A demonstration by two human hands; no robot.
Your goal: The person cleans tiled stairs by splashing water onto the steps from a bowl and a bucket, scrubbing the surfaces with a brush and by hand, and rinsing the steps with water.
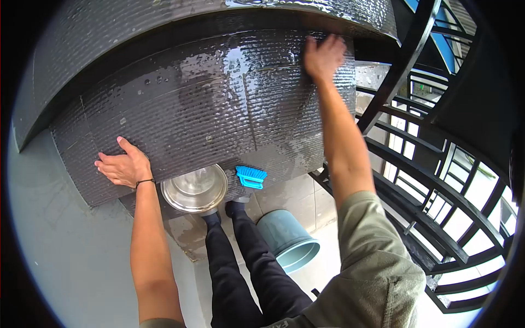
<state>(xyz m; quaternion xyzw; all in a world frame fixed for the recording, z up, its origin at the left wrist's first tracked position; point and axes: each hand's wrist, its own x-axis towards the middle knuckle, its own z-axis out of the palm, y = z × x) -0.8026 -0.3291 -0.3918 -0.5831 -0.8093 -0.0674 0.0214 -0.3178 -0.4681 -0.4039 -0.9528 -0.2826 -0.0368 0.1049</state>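
Note:
My left hand (124,164) is open near the left end of the dark ribbed step (191,115), its thumb apart from the fingers and nothing held. Water drops and shiny wet patches cover this step. At its far right end, my right hand (326,56) is slightly blurred, with its fingers extended and no object visible in it. Whether either palm touches the tiles, I cannot tell. A round metal basin (195,201) stands below the step's front edge, to the right of my left hand. Beside the basin lies a blue scrub brush (251,177), bristles facing up.
A grey-blue bucket (284,235) is tipped on its side by my legs (235,262). Black metal railing (415,136) runs along the right, and a grey wall (71,235) borders the left. Another wet step (126,22) rises above.

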